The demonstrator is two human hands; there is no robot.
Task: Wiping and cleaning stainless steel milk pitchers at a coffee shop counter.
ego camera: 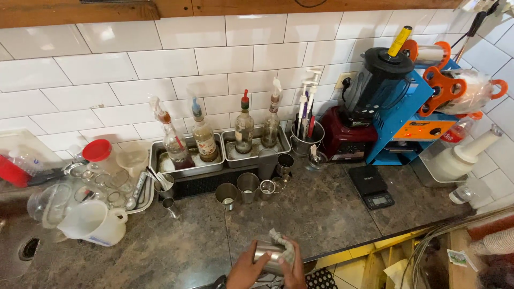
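At the bottom centre my left hand point(244, 270) grips a small steel cup point(267, 255) from the left. My right hand point(294, 269) presses a crumpled grey-white cloth point(284, 243) against the cup's right side and top. Both hands hover over the front edge of the dark stone counter point(321, 214). Several more steel cups point(248, 186) stand in a loose row on the counter behind the hands, in front of the trays.
Two steel trays point(187, 167) by the tiled wall hold syrup bottles with pourers. A rack of glassware and a white jug point(96, 222) sit at the left by a sink. At the right stand a red blender point(369, 101), a blue sealing machine point(417, 107) and a black scale point(372, 186).
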